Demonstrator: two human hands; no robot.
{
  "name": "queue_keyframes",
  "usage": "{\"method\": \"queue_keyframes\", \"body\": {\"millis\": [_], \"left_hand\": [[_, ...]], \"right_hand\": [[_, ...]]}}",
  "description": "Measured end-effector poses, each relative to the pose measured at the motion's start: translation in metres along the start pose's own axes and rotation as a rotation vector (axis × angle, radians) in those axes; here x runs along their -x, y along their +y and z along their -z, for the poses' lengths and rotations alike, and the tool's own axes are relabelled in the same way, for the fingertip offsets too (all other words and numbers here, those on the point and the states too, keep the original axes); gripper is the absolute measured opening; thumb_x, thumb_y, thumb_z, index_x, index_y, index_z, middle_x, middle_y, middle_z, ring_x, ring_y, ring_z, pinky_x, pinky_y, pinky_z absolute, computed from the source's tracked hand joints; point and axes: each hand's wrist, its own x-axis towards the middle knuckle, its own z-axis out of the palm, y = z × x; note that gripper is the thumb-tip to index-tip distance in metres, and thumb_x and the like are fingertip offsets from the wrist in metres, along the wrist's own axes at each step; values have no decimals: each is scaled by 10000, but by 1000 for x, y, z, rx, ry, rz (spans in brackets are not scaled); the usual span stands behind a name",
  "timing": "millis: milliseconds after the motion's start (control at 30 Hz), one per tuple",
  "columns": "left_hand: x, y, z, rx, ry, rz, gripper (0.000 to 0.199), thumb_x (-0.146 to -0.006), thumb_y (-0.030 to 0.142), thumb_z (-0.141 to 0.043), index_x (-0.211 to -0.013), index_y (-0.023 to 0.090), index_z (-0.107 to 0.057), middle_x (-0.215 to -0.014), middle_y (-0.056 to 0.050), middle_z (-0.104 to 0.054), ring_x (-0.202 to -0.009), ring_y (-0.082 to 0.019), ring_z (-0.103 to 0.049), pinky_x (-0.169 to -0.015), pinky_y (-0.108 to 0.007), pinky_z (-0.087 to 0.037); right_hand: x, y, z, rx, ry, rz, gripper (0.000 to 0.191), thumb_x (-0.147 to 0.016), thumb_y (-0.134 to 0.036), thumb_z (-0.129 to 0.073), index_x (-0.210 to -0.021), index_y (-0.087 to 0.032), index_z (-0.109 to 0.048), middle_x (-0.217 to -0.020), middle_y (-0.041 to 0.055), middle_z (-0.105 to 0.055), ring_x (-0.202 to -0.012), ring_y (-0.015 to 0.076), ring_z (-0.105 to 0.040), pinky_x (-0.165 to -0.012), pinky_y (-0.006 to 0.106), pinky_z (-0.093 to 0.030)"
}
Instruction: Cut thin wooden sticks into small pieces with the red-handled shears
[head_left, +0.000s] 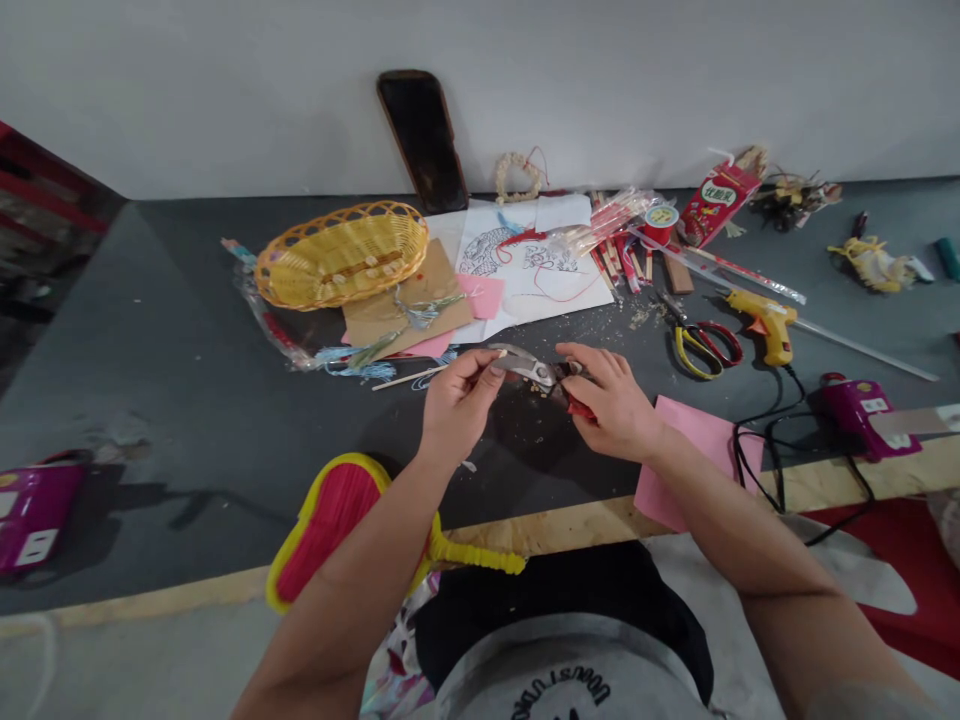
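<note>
My right hand [616, 402] is closed round the red handles of a pair of pruning shears [534, 370], with the metal blades pointing left. My left hand [457, 400] pinches at the blade end, thumb against fingers; a small pale tip [501, 353] shows at the fingertips, too small to name. Below the shears, little pale bits are scattered on the dark table [540, 470]. Just left of my left hand lies a thin pale stick [405, 380]. A red and yellow fan-shaped piece [337, 520] with a yellow-wrapped handle lies partly hidden under my left forearm.
A yellow woven basket [341, 260] sits on brown paper beside tassels and a dragon drawing [525, 255]. A phone [424, 140] leans on the wall. To the right are scissors [705, 345], a glue gun [765, 322] with a black cord, pink paper [694, 460] and a drink carton [720, 200].
</note>
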Motion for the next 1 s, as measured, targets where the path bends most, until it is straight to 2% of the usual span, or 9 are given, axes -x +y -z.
{"method": "queue_keyframes", "body": {"millis": [133, 267, 467, 733, 800, 867, 933, 1000], "left_hand": [[0, 0, 0, -22, -15, -60, 276, -857, 465, -691, -900, 198, -746, -698, -6, -646, -612, -130, -540, -579, -245, -428], [-1, -3, -1, -28, -41, -108, 187, -872, 362, -674, -873, 192, -752, -610, 11, -566, -664, -151, -588, -615, -244, -457], [-2, -4, -2, 4, -57, -137, 117, -871, 272, -654, -853, 202, -746, -561, 25, -515, -714, -168, -636, -674, -254, -499], [-2, -5, 0, -42, -66, -152, 148, -887, 295, -644, -875, 188, -746, -748, -15, -693, -742, -158, -639, -688, -254, -493], [-1, -6, 0, -80, -65, -156, 161, -892, 292, -632, -866, 185, -749, -769, -18, -710, -722, -151, -630, -667, -248, -479], [1, -5, 0, -109, -65, -168, 170, -894, 284, -623, -846, 182, -752, -786, -20, -722, -694, -141, -617, -641, -240, -459], [2, -4, 0, -129, -61, -176, 176, -891, 281, -622, -833, 182, -755, -790, -19, -730, -661, -131, -601, -611, -231, -440], [4, -2, -1, -145, -50, -181, 180, -886, 285, -624, -821, 182, -756, -766, -15, -729, -635, -127, -594, -591, -226, -433]], "right_hand": [[0, -2, -1, -5, 0, 9, 280, -774, -93, -553, -1009, -235, -607, -1480, 124, -496, -1264, 312, -501, -989, 490, -419], [1, -1, -3, -24, 32, 45, 265, -789, -90, -547, -1018, -212, -602, -1445, 159, -514, -1244, 324, -505, -960, 493, -432], [1, -1, -5, -68, 34, 46, 252, -798, -83, -542, -1006, -211, -601, -1430, 156, -517, -1248, 318, -502, -942, 483, -456], [1, 3, -8, -105, 50, 67, 236, -797, -84, -540, -996, -211, -551, -1375, 164, -570, -1228, 314, -551, -957, 491, -487], [1, 5, -9, -144, 77, 45, 305, -772, -99, -561, -1055, -209, -531, -1345, 175, -591, -1223, 309, -573, -973, 488, -494], [1, 6, -9, -162, 97, 22, 478, -745, -114, -577, -1211, -185, -496, -1337, 184, -599, -1233, 306, -576, -996, 484, -495], [1, 5, -9, -131, 75, 7, 625, -750, -134, -584, -1357, -150, -436, -1337, 187, -606, -1216, 311, -584, -1010, 491, -490], [1, 3, -7, -79, 23, -17, 653, -774, -160, -587, -1407, -141, -432, -1305, 177, -626, -1156, 319, -603, -997, 503, -491]]}}
